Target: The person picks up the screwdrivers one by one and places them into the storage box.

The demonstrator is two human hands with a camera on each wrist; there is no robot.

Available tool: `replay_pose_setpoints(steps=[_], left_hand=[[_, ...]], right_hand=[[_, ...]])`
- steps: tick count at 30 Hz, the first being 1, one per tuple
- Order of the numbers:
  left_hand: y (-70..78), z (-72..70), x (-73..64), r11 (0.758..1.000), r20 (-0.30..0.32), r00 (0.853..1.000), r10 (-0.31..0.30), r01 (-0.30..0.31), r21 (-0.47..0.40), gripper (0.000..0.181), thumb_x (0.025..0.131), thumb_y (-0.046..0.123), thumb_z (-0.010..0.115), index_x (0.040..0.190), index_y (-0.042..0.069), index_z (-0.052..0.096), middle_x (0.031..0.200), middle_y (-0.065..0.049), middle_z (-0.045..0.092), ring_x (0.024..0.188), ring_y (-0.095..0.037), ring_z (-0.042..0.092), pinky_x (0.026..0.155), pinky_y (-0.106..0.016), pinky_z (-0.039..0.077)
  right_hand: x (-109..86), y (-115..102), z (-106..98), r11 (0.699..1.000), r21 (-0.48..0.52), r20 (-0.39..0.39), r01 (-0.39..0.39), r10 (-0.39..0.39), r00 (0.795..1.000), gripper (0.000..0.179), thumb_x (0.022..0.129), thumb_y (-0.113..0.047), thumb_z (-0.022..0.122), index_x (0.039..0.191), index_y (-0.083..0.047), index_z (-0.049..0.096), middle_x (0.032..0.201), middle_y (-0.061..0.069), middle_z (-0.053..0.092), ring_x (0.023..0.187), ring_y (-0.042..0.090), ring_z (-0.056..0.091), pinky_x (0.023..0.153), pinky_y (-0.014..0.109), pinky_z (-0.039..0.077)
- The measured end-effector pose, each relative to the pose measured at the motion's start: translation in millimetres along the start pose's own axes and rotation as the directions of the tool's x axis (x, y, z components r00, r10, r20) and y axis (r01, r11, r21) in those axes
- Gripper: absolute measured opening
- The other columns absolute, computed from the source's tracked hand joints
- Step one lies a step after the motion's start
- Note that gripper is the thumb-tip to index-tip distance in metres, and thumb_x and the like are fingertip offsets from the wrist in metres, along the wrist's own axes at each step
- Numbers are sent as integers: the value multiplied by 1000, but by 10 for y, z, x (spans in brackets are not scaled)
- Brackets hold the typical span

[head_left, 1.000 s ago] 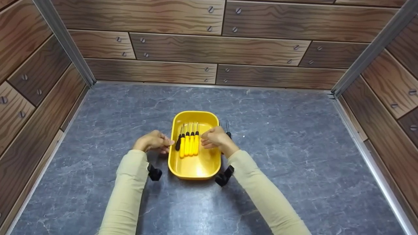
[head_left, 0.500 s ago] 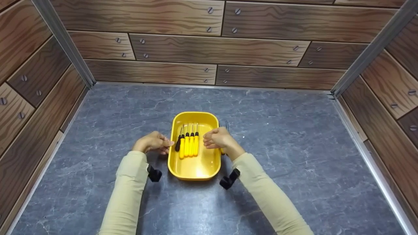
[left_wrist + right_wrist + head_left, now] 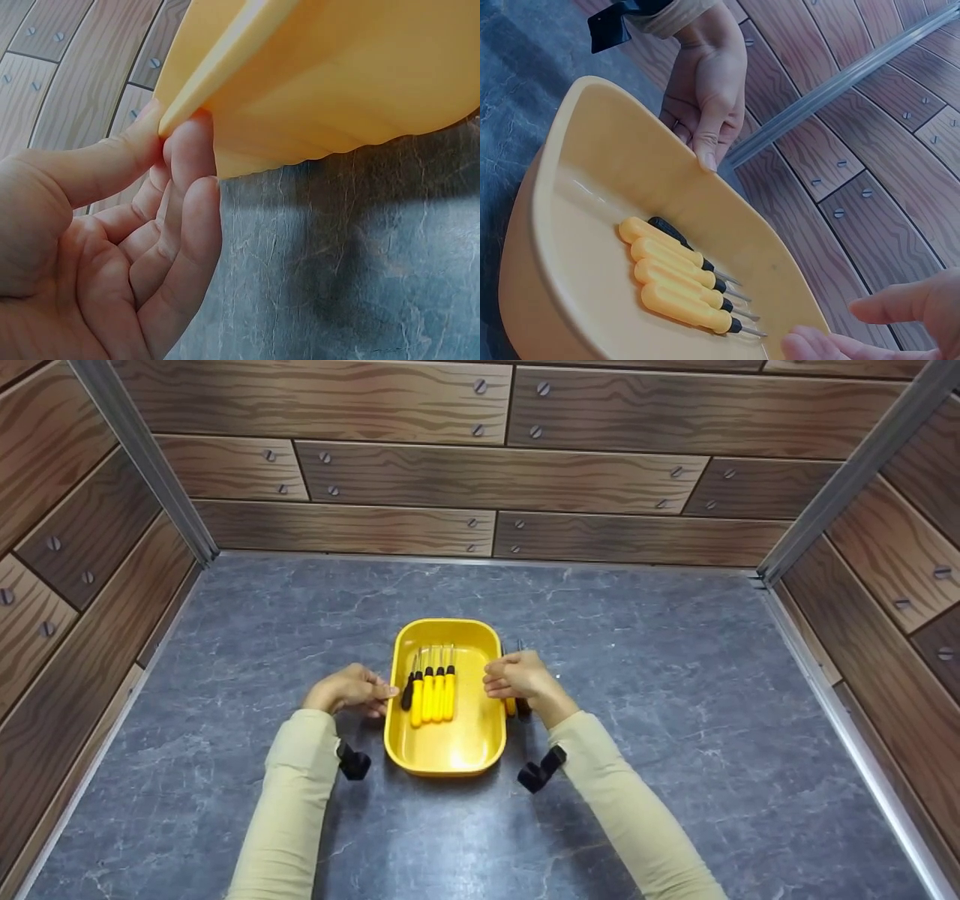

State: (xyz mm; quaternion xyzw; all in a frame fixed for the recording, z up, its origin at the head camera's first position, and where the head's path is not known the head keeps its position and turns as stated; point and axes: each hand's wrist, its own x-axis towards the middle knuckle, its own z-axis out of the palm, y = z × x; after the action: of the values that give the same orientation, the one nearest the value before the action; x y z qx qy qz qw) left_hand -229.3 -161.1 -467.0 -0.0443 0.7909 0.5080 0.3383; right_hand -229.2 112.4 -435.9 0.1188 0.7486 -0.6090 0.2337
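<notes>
A yellow plastic tray (image 3: 480, 739) lies on the floor in the middle of the head view. My left hand (image 3: 349, 690) pinches its left rim between thumb and fingers, as the left wrist view of that hand (image 3: 112, 247) confirms. Inside, several yellow-handled screwdrivers (image 3: 439, 697) lie side by side, shafts pointing away, with a black-handled screwdriver (image 3: 407, 694) at their left. Over the right rim hovers my right hand (image 3: 525, 679); its thumb and fingers stand apart with nothing between them in the right wrist view. Beneath it, outside the tray, are a yellow handle (image 3: 511, 706) and a black handle (image 3: 523, 708), partly hidden.
A grey marbled surface (image 3: 660, 675) spreads around the tray. Wood-patterned panels (image 3: 405, 472) close off the back and both sides, with metal strips (image 3: 847, 465) at the corners. A black camera mount sits on each wrist.
My right hand has moved right, from beside the screwdrivers inside the tray to above its right rim, uncovering more of the handles outside. The left hand keeps its grip on the rim.
</notes>
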Motion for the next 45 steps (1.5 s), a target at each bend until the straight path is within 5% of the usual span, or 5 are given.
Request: replay_pose_setpoints(steps=[5,17,28,45], left_hand=[[-8,2,-12,1000,1,1000,8,-8,-1,28,95,15,60,107,-10,61,61,4,63,56,-4,62,60,-17,57],[2,13,0,1000,15,1000,-10,10,-10,31,96,15,58,113,-11,58,64,5,63,58,-3,62,62,-16,56],[-7,4,-4,1000,-2,1000,-10,10,3,23,96,17,60,103,-5,61,64,4,63,59,-5,62,62,-17,56],[-8,-6,8,1000,8,1000,-20,20,-3,30,95,16,60,112,-9,60,64,4,64,59,-5,63,61,-16,55]], right_hand=[[0,8,-52,1000,6,-11,1,0,1000,33,95,-3,53,123,14,55,100,24,68,58,9,64,64,22,61],[43,99,-190,997,67,5,24,-24,1000,36,91,2,51,123,19,50,65,3,62,53,8,61,57,20,59],[88,143,-254,1000,6,-32,-9,9,999,31,92,-1,52,119,13,58,65,2,63,54,8,62,63,22,61],[174,249,-381,995,71,-51,-65,69,996,33,94,0,53,123,16,53,62,1,63,48,5,58,53,17,57]])
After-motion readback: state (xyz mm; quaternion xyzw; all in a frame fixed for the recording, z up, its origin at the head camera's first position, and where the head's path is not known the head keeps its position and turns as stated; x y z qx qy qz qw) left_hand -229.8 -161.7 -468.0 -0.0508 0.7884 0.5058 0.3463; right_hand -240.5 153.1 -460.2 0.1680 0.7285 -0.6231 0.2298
